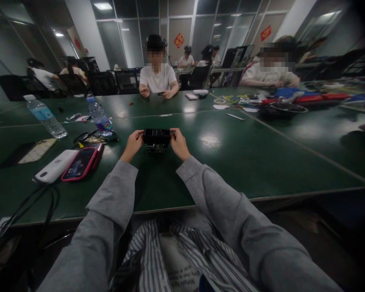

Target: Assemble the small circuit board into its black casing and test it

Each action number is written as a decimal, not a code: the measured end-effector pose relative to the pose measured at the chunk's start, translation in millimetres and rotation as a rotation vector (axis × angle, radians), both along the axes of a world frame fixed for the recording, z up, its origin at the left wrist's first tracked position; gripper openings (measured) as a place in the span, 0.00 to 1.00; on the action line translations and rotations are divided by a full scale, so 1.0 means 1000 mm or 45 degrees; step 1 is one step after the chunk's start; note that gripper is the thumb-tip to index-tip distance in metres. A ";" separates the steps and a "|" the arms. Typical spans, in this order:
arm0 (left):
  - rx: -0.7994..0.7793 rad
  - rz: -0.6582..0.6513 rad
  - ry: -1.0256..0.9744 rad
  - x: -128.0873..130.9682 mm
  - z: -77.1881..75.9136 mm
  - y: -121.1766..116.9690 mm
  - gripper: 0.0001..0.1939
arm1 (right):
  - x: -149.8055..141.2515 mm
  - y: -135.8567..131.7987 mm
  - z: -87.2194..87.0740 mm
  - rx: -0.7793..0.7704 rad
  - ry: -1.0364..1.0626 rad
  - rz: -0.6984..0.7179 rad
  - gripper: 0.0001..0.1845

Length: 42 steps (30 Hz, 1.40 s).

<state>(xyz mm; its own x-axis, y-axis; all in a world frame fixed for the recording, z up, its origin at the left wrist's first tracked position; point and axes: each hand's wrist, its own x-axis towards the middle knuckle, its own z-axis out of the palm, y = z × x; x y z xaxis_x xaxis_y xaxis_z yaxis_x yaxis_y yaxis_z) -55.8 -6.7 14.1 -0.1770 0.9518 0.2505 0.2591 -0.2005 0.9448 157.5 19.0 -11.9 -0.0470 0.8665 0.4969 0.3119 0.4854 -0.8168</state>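
Observation:
Between my two hands is a black box-shaped electronic device point(156, 136), with a circuit board showing along its lower side. My left hand point(134, 142) grips its left end, the fingers closed on the edge. On the opposite end, my right hand point(179, 142) holds it in the same way. The device is over the green table, in front of my body; I cannot tell whether it touches the surface. What the fingertips press on behind the device is hidden.
To the left are a pink-cased phone point(79, 163), a white power bank point(55, 165), a patterned phone point(38, 151), and two water bottles point(45, 117) point(99, 117). Cables and tools point(280, 101) lie at the right on the green table point(231, 162). A person point(158, 77) sits opposite.

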 end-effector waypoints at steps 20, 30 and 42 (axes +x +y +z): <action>0.007 0.076 0.674 -0.012 -0.053 0.050 0.15 | -0.009 0.044 -0.026 -0.303 -0.344 -0.160 0.17; -0.035 0.084 0.766 -0.011 -0.053 0.041 0.15 | -0.007 0.037 -0.026 -0.232 -0.568 -0.102 0.21; -0.058 0.079 0.874 -0.003 -0.046 0.021 0.16 | -0.002 0.030 -0.024 -0.256 -0.651 -0.127 0.20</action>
